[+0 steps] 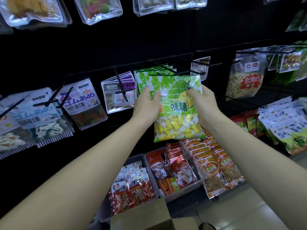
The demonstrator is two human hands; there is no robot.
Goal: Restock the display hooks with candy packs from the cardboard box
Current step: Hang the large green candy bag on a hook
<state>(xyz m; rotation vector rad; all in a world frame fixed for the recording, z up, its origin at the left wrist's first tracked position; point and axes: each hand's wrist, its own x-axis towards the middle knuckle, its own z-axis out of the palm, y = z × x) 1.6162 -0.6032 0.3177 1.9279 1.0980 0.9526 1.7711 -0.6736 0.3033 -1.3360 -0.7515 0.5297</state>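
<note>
A green and white durian candy pack [178, 112], with yellow sweets showing at its bottom, is held up at the black display hook [163, 69], in front of like packs hanging there. My left hand [147, 103] grips its left edge, thumb across the front. My right hand [201, 103] pinches its right side near the top. The pack's small hole sits just below the hook tips; whether a hook passes through it is unclear. The open cardboard box [146, 216] stands at the bottom edge, its inside hidden.
Black hooks [121, 83] with gummy packs jut out to the left, and a fries-like snack bag [244, 78] hangs to the right. Grey bins [150, 170] of red snack packs sit below. More packs hang in the row above [98, 9].
</note>
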